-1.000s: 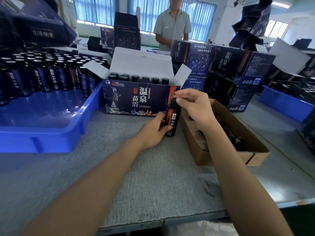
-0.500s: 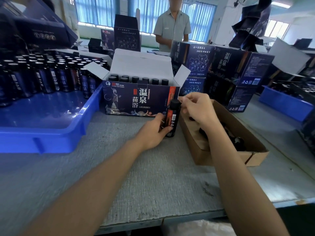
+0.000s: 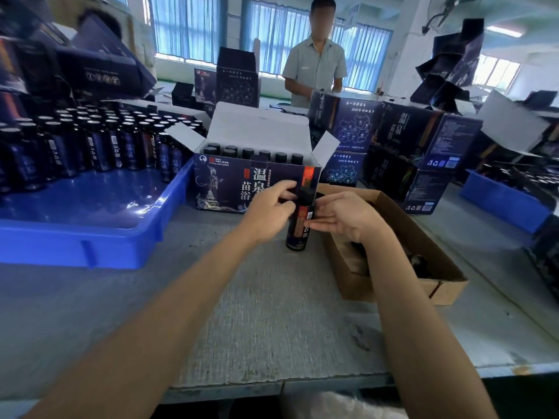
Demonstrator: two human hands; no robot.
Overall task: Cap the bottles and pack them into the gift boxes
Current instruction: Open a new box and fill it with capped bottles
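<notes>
A dark bottle (image 3: 297,229) with a black cap (image 3: 306,193) stands upright on the grey table, right in front of the open gift box (image 3: 217,189). My left hand (image 3: 269,210) grips the bottle's upper part, fingers curled round it just below the cap. My right hand (image 3: 341,214) lies beside the bottle with straight fingers touching its label. Capped bottles (image 3: 264,154) stand in rows inside the gift box, whose lid and side flaps are up.
A blue tray (image 3: 90,246) at the left holds several dark bottles (image 3: 90,140). A brown carton (image 3: 351,273) sits at the right under my right forearm. Closed gift boxes (image 3: 423,140) are stacked behind it. A person (image 3: 314,68) stands across the table.
My left hand slid from the bottle's lower part up to just under the cap. My right hand left the cap and came down to the bottle's side, fingers straightened.
</notes>
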